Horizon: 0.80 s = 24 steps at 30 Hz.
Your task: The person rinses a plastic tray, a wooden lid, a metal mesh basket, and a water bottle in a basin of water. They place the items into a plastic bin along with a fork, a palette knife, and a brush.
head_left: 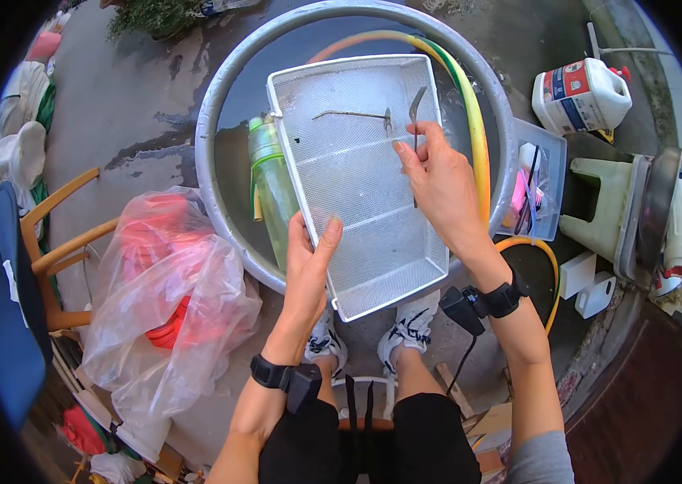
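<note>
My left hand (314, 256) is closed on the left rim of a white mesh basket (357, 194), thumb over the edge. The basket is tilted above a round grey tub (214, 198). Inside the basket lies a thin metal tool with a short crosspiece at one end (353, 114). My right hand (442, 181) pinches a slim dark metal tool with a curved, flattened tip (417, 103), held upright over the basket's right side. Its lower end shows below my fingers. A green translucent bottle (275, 189) stands in the tub beside the basket.
A yellow hose (476, 137) curves inside the tub. To the right are a clear plastic bin (549, 173), a white jug (583, 97) and a pale stool (609, 210). A plastic bag with red contents (172, 282) and a blue chair (10, 298) stand left.
</note>
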Available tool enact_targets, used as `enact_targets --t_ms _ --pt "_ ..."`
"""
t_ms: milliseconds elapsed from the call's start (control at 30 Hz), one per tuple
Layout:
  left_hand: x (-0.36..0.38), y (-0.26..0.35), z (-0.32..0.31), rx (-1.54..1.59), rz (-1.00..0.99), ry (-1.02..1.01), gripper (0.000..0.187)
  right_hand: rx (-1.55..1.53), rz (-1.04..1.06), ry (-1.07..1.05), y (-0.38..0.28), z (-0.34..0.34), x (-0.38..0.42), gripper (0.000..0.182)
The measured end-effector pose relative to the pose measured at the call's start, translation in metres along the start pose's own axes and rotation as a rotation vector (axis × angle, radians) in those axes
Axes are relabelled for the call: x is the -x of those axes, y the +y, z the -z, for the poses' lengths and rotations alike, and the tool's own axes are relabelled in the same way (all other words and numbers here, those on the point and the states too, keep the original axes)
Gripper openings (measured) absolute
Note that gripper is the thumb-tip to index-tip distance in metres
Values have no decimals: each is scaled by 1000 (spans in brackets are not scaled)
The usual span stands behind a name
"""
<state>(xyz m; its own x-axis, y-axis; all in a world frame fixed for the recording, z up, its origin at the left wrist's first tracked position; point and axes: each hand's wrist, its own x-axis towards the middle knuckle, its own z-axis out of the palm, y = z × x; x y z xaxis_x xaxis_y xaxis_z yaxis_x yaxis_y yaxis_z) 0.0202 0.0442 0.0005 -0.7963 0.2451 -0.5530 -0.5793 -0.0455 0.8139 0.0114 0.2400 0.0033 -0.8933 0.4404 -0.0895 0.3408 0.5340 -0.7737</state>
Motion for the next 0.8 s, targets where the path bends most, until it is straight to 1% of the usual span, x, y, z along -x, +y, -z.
enact_targets --t_ms 33,100,200,233,300,333,400,433,500,533,567,633,700,800 --pt "2 0 -1 -26 -1 -13 56 3 -5 3 5 -2 0 23" --pt "4 -2 -1 -57 4 -31 58 -44 -105 -2 11 -5 -1 21" --pt "7 -3 -3 -124 24 -86 56 -111 -143 37 18 -5 -1 19" --pt "6 -4 -4 -113 15 -69 57 -111 -145 43 18 -3 0 19" --pt "5 -5 -6 -100 3 -57 59 -269 -182 76 17 4 2 20" --pt "5 -6 -6 -90 17 -51 59 -266 -183 81 17 9 3 20" --pt "4 -7 -7 -77 34 -53 58 -447 -286 42 18 21 4 22" --pt "4 -7 -8 -64 42 -42 58 -443 -289 48 20 27 4 22" --pt "2 -8 -8 -53 51 -37 57 -633 -366 -49 23 38 6 21" --pt "0 -9 -9 -38 54 -21 56 -723 -374 -67 26 42 7 17" --pt "-2 -10 -8 -24 56 -4 56 -720 -374 -62 27 47 8 17" --pt "-10 -16 -5 -3 66 -5 55 -848 -439 -103 28 55 11 14" --pt "-17 -20 -1 38 58 -6 56 -854 -440 -121 34 59 14 17" --pt "-26 -20 3 64 72 -8 54 -1023 -548 -173 41 66 18 14"
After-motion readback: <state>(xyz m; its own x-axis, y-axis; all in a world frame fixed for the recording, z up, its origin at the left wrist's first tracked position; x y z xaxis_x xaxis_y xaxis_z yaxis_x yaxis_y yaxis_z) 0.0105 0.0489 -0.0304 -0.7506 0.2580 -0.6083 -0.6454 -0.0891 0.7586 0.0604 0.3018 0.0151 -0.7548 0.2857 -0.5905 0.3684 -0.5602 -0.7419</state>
